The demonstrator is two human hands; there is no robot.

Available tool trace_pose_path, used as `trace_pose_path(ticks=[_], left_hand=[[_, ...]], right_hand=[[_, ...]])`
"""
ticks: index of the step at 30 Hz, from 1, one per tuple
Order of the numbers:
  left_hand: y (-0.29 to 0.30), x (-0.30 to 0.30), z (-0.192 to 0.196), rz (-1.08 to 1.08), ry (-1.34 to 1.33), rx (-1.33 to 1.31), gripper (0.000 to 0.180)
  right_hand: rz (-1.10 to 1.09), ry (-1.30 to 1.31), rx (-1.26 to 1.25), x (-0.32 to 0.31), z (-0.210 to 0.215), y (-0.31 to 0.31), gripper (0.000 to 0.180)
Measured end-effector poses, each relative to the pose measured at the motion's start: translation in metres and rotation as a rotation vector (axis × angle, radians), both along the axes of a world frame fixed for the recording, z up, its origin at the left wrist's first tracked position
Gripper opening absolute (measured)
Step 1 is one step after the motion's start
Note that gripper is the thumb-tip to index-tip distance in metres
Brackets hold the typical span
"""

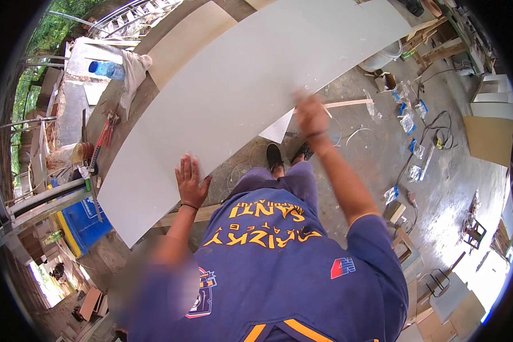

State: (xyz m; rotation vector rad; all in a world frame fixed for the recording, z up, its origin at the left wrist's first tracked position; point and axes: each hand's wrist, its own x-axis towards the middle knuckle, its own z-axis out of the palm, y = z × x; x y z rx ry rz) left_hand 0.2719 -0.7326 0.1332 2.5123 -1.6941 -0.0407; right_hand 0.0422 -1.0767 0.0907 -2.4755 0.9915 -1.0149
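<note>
A large pale grey sheet (222, 80) lies across a bench in front of me, its near edge slanting from lower left to upper right. My left hand (192, 181) rests flat on it near that edge, fingers apart. Farther right, my right hand (312, 117) is closed at the near edge, its fingertips smeared by motion. What it grips, if anything, cannot be made out. A white pointed piece (277, 128) hangs below the edge beside this hand. A thin pale strip (350, 103) reaches out to its right.
At left are a blue plastic bottle (107, 70), a cloth (135, 71) and red-handled pliers (104, 134). A blue and yellow box (88, 225) stands below the bench. Blue-and-clear packets (407, 122) and a black cable (442, 128) lie on the floor at right.
</note>
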Motion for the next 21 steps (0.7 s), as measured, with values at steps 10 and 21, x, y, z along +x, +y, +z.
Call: trace_pose_path(ticks=[10, 21], left_hand=[[-0.022, -0.01, -0.004, -0.035, 0.065, 0.128, 0.074], [-0.259, -0.105, 0.006, -0.449, 0.149, 0.024, 0.081]], right_hand=[[0.109, 0.123, 0.336, -0.024, 0.048, 0.037, 0.042], [-0.697, -0.175, 0.741, -0.166, 0.038, 0.056, 0.036]])
